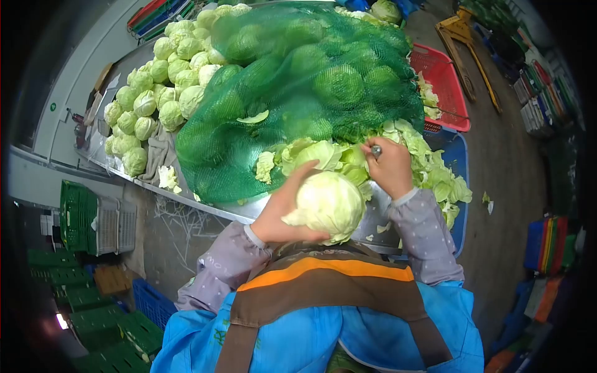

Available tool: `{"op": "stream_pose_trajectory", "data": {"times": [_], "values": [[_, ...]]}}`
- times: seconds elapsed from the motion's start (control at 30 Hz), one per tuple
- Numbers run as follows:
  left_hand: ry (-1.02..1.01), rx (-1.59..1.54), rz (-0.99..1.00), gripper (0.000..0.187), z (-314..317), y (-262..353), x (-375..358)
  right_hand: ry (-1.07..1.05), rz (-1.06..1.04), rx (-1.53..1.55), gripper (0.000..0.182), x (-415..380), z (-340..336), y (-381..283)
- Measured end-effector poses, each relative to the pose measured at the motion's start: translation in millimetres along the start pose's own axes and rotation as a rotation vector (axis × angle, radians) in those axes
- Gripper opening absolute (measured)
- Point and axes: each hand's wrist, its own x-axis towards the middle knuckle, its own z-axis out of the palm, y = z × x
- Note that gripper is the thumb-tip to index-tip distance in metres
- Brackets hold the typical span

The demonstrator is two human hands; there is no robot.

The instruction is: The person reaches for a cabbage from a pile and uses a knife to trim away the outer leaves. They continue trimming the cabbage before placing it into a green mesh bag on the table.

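A pale green cabbage (pixel 329 206) rests in my left hand (pixel 287 208), whose fingers and thumb curve around its left side, close in front of my apron. My right hand (pixel 392 166) is closed around a handle with a round metal end (pixel 376 150); the rest of that tool is hidden. Below that hand, loose cabbage leaves (pixel 320 155) lie on the metal table (pixel 374 214). Just beyond both hands, a large green mesh sack (pixel 273 118) full of cabbages spreads over the table.
Many trimmed cabbages (pixel 177 74) are piled at the table's left beside a grey cloth (pixel 160 155). To the right stand a blue bin (pixel 461 214) with leaves over its edge and a red crate (pixel 435 59). Green crates (pixel 79 208) are on the left floor.
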Motion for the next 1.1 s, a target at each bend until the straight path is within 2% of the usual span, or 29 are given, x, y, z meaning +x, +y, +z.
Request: {"op": "stream_pose_trajectory", "data": {"times": [0.03, 0.07, 0.1, 0.13, 0.17, 0.2, 0.23, 0.3, 0.33, 0.37, 0.43, 0.47, 0.5, 0.57, 0.6, 0.7, 0.73, 0.77, 0.83, 0.87, 0.9, 0.97, 1.0, 1.03, 1.07, 1.1], "values": [[-0.004, 0.006, 0.006, 0.111, -0.5, -2.4, -0.3, -0.160, 0.163, -0.326, 0.013, 3.5, -3.1, 10.1], [0.058, -0.197, -0.067, 0.110, -1.7, -5.3, -1.3, -0.308, 0.130, -0.398, 0.025, -0.6, -9.8, 18.1], [0.123, -0.398, -0.137, 0.109, -3.9, -6.1, -2.0, -0.295, 0.120, -0.396, 0.025, -3.7, -12.8, 17.9], [0.112, -0.576, -0.176, 0.103, -4.7, -5.1, -3.5, -0.303, 0.149, -0.010, 0.033, -7.5, -16.0, 15.1], [0.120, -0.570, -0.174, 0.103, -4.9, -6.2, -3.7, -0.315, 0.180, 0.379, 0.043, -9.3, -19.4, 10.4], [0.143, -0.696, -0.189, 0.100, -3.6, -9.8, -4.3, -0.406, 0.383, 0.846, 0.059, -7.6, -32.3, -12.5], [0.163, -0.822, -0.205, 0.097, -1.7, -14.8, -4.3, -0.406, 0.385, 0.852, 0.059, -8.5, -25.3, -14.1], [0.159, -0.811, -0.181, 0.091, 0.1, -25.7, -4.0, -0.358, -0.052, 0.810, 0.058, -11.9, -10.9, -14.9], [0.166, -0.887, -0.242, 0.088, -0.8, -27.2, -4.1, -0.384, -0.039, 0.698, 0.049, -15.1, -13.3, -24.5], [0.178, -0.967, -0.302, 0.084, -1.0, -28.8, -4.4, -0.381, -0.043, 0.697, 0.049, -16.9, -14.1, -24.1], [0.203, -0.976, -0.354, 0.077, 1.9, -34.7, -8.2, -0.322, 0.367, 0.772, 0.039, -18.9, -18.3, -25.9], [0.228, -0.986, -0.416, 0.071, 3.9, -36.4, -11.8, -0.282, 0.386, 0.679, 0.030, -22.1, -22.8, -33.5], [0.232, -0.990, -0.421, 0.071, 4.2, -33.1, -11.3, -0.288, 0.390, 0.679, 0.030, -28.1, -20.6, -33.3], [0.232, -1.040, -0.595, 0.062, 0.9, -20.5, -3.4, -0.195, -0.078, 0.574, 0.023, -41.6, -16.3, -32.1], [0.207, -1.000, -0.597, 0.060, 2.3, -19.1, -3.7, -0.316, -0.146, 0.581, 0.020, -43.0, -22.7, -35.4], [0.213, -0.970, -0.562, 0.062, -3.3, -15.7, -1.4, -0.427, -0.102, 0.487, 0.019, -43.4, -46.7, -35.8], [0.203, -0.956, -0.519, 0.065, -7.0, -20.6, -2.2, -0.501, 0.176, 0.563, 0.022, -41.9, -60.4, -32.9], [0.200, -0.954, -0.516, 0.065, -10.4, -19.4, -1.7, -0.497, 0.175, 0.563, 0.022, -43.2, -64.7, -23.2], [0.197, -1.103, -0.445, 0.069, -14.9, -9.7, -1.0, -0.684, -0.226, 0.550, 0.038, -40.7, -68.3, -14.9], [0.246, -1.107, -0.450, 0.071, -12.9, -8.8, -0.7, -0.528, -0.218, 0.360, 0.061, -40.7, -69.3, -18.7], [0.241, -1.106, -0.454, 0.071, -12.4, -9.5, -0.9, -0.525, -0.213, 0.361, 0.061, -37.1, -60.7, -25.7], [0.249, -0.943, -0.421, 0.069, -9.1, -16.4, 0.7, -0.088, -0.062, 0.784, 0.066, -29.0, -36.9, -35.2], [0.333, -0.913, -0.351, 0.070, -5.7, -24.2, -0.4, -0.092, -0.185, 0.556, 0.067, -27.3, -28.5, -35.0], [0.326, -0.915, -0.355, 0.070, -4.5, -25.0, -0.6, -0.101, -0.302, 0.326, 0.067, -26.0, -22.5, -38.6], [0.316, -0.907, -0.314, 0.071, -5.4, -25.4, -1.6, -0.174, -0.188, 0.568, 0.041, -27.2, -21.2, -52.7], [0.309, -0.900, -0.269, 0.072, -7.7, -26.2, -2.2, -0.173, -0.187, 0.567, 0.041, -29.3, -16.2, -45.1]]}}
